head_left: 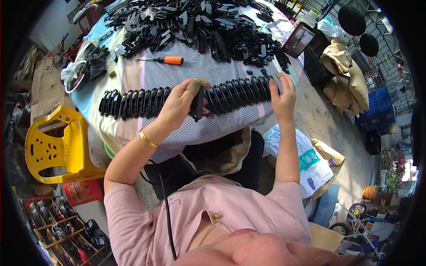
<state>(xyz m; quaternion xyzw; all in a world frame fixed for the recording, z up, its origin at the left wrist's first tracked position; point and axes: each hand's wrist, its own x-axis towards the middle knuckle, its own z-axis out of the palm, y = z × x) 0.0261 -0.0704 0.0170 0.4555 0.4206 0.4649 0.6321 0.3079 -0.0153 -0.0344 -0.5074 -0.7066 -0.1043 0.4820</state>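
Across the near side of the cloth-covered table (pixel 208 126) lies a long row of black curved plastic pieces (pixel 235 94), standing side by side. My left hand (pixel 185 95) is closed on one black plastic piece (pixel 198 105), held upright in front of the row's middle. A tan cover sits on one of its fingers. At the row's right end, my right hand (pixel 284 93) has its fingers stretched and apart, touching the last pieces; one fingertip there also wears a cover. Behind the row rests a screwdriver (pixel 171 60) with an orange handle.
A large heap of loose black parts (pixel 191 26) covers the table's far side. A phone-like screen (pixel 299 39) stands at the far right; dark gloves (pixel 95 61) lie at the left. A yellow plastic chair (pixel 66 146) is beside the table, and an open sack (pixel 217 153) sits below its edge.
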